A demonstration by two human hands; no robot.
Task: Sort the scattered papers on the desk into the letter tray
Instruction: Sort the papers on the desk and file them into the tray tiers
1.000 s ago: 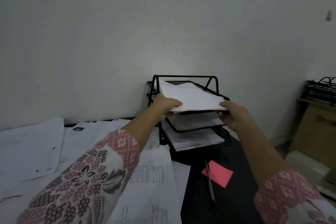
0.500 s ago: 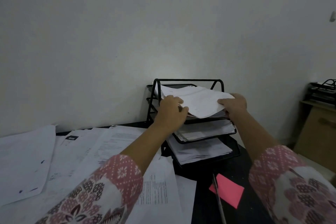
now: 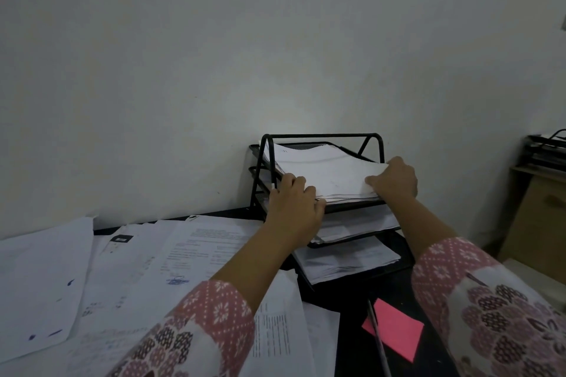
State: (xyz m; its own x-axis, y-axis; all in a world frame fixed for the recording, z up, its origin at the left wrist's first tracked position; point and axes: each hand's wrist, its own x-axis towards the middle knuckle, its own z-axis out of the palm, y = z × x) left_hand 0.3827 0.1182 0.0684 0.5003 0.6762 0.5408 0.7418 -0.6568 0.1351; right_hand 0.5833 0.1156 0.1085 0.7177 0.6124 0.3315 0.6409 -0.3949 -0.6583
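A black wire letter tray (image 3: 324,135) with three tiers stands against the wall on the dark desk. A stack of white papers (image 3: 324,173) lies in its top tier. My left hand (image 3: 294,208) curls around the stack's near left corner. My right hand (image 3: 395,179) rests on the stack's near right corner, thumb on top. The two lower tiers also hold paper. Scattered printed sheets (image 3: 190,254) cover the desk to the left, partly under my left forearm.
A pink sticky pad (image 3: 395,327) and a pen (image 3: 378,340) lie on the dark desk in front of the tray. A wooden cabinet (image 3: 539,217) with another black tray (image 3: 548,153) on it stands at the right. The wall is close behind.
The paper stack has gone from held in front of the tray to lying deeper in the top tier. Both hands moved forward with it and now rest at its near corners.
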